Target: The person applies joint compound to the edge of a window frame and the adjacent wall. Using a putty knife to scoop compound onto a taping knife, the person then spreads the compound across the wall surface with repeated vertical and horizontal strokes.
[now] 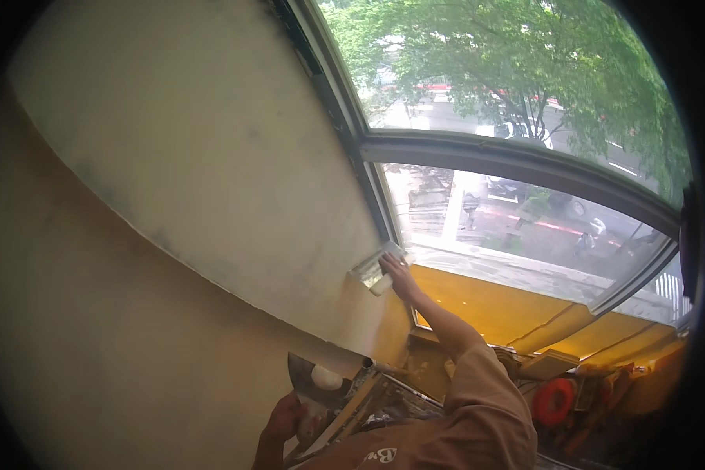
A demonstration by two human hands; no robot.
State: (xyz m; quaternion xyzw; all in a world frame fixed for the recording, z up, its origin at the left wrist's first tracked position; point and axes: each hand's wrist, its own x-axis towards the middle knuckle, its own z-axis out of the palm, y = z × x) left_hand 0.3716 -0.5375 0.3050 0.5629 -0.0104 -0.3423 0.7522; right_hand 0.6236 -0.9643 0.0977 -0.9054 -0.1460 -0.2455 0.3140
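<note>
At the corner of the pale wall (235, 172), beside the window frame, my right hand (398, 272) is closed on a flat rectangular trowel (366, 272). The trowel's blade lies against the wall surface, or very close to it. Lower down and nearer my body, my left hand (284, 417) grips a wide putty knife (301, 371) with a dark blade. A whitish lump of putty (327, 377) sits on that blade. My left fingers are partly in shadow. Grey smudges mark the wall in places.
A grey window frame (478, 150) stands to the right, with a tree and a street outside. Under it runs a yellow panel (478, 301). A ladder-like frame (358, 395) rises near my left hand. Boards and a red round object (552, 402) are cluttered at lower right.
</note>
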